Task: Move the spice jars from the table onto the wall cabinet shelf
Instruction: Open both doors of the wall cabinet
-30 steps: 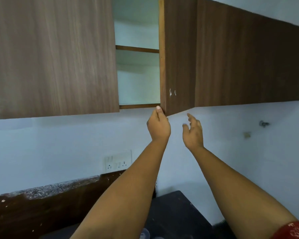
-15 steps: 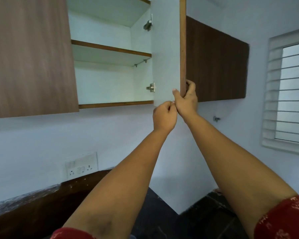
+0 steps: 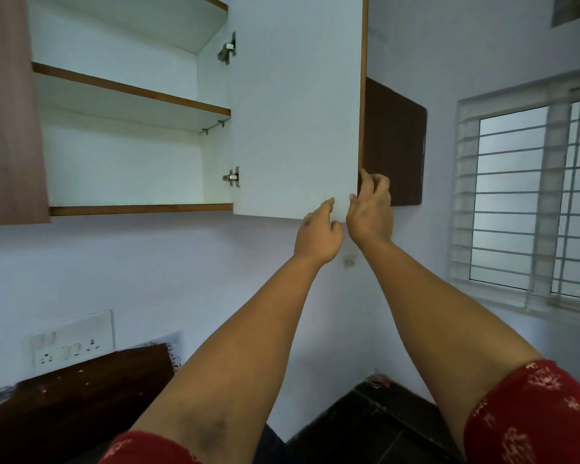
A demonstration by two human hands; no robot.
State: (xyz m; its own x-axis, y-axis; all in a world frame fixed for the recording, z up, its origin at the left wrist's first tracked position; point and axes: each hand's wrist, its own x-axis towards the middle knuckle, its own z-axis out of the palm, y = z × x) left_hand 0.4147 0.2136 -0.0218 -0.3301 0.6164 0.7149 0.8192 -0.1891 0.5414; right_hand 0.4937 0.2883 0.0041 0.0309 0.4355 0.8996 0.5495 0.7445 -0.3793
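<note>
pale walls and a barred window (image 3: 529,195) frame your view. the wall cabinet (image 3: 124,155) stands open, white inside, wood-edged shelf (image 3: 131,95) bare. your right hand (image 3: 370,209) curls its fingers round the door (image 3: 298,112) edge at its lower corner; your left hand (image 3: 318,236) hovers just beside, fingers loosely spread. no spice jars in view.

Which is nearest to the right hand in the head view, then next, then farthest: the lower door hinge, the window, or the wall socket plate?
From the right hand, at the door's lower outer corner:
1. Lower door hinge, to its left on the door's inner side.
2. Window, to its right.
3. Wall socket plate, far down-left.
</note>
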